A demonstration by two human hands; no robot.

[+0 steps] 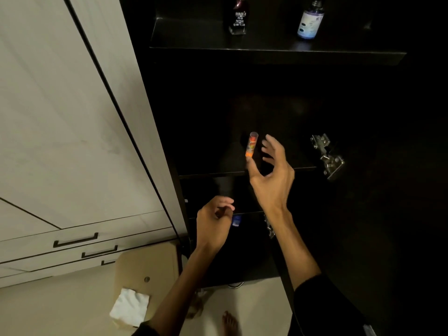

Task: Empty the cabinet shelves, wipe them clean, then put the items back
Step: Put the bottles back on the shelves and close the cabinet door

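Near the shelf (242,169) edge, upright tube (252,144).

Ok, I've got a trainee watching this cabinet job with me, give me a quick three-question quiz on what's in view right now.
1. True or false: the upper shelf carries two bottles.
2. Which hand is at the small orange tube?
A. left hand
B. right hand
C. neither
3. Fill in: the white cloth lies on a ______ on the floor.

Key
1. True: the dark bottle and the blue-labelled bottle stand there.
2. B: the right hand has fingers spread around the tube at the middle shelf; the left hand is lower.
3. Cardboard box.
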